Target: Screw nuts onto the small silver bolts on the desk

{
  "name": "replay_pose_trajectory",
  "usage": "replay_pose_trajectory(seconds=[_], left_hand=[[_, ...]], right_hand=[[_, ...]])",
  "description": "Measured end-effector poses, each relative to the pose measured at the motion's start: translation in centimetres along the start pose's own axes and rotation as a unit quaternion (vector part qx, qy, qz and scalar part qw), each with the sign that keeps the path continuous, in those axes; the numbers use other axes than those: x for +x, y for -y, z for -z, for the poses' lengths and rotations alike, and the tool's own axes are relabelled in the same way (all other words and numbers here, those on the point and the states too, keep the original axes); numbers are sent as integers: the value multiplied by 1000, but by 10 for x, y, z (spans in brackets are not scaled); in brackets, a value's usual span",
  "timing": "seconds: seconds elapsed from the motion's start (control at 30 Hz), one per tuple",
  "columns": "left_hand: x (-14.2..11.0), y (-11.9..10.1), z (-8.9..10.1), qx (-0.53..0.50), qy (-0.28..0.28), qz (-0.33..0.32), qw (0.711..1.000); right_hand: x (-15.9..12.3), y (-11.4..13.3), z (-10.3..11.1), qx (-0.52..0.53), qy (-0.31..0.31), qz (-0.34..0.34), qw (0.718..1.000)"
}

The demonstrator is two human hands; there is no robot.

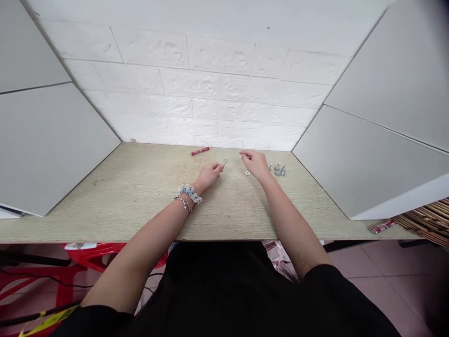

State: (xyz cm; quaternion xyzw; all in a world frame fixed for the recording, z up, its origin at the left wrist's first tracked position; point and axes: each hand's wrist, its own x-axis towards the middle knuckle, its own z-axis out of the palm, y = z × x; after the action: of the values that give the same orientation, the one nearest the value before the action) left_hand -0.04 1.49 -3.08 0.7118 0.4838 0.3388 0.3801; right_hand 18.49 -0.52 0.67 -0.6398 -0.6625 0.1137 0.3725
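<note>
A white brick-patterned wall (205,84) stands behind the pale table (140,192). The left hand (208,175) pinches a small metal piece (225,162) in its fingers; the right hand (255,164) curls its fingers near a washer (247,173), whether gripping anything I cannot tell. Metal parts (280,171) cluster to its right, a red tube (199,151) near the wall

We count two hands, a left hand (209,175) and a right hand (255,164). We see two red tubes (199,151), one by the desk (224,215) back edge, one near its front right corner; one metal piece (225,162); one washer (247,173); one scrunchie (190,192); one bracelet (183,203); several bolts (279,171), too bunched to number.
</note>
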Motion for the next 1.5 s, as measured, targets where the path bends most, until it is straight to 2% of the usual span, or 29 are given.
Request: replay_pose_trajectory(seconds=[0.07,0.17,0.27,0.4,0.77,1.03,1.3,1.5], left_hand=[[0,0,0,5,8,-2,1000],[-1,1,-1,17,18,-6,1000],[-2,0,-1,25,26,-19,999],[-2,0,-1,30,33,-25,999],[-2,-4,1,1,38,-13,999],[-4,-6,0,-135,41,33,989],[-5,-7,2,-304,31,88,948],[-5,-5,1,-326,40,103,939]], right_hand=[[1,-7,12,-57,31,1,998],[0,-14,24,-108,158,-49,980],[-2,-20,26,-159,203,-82,963],[-1,-24,23,-201,204,-86,954],[-3,-26,18,-209,212,-74,952],[-2,-27,13,-207,198,-72,955],[-3,-23,15,-224,213,-91,947],[-3,-21,12,-207,225,-83,948]])
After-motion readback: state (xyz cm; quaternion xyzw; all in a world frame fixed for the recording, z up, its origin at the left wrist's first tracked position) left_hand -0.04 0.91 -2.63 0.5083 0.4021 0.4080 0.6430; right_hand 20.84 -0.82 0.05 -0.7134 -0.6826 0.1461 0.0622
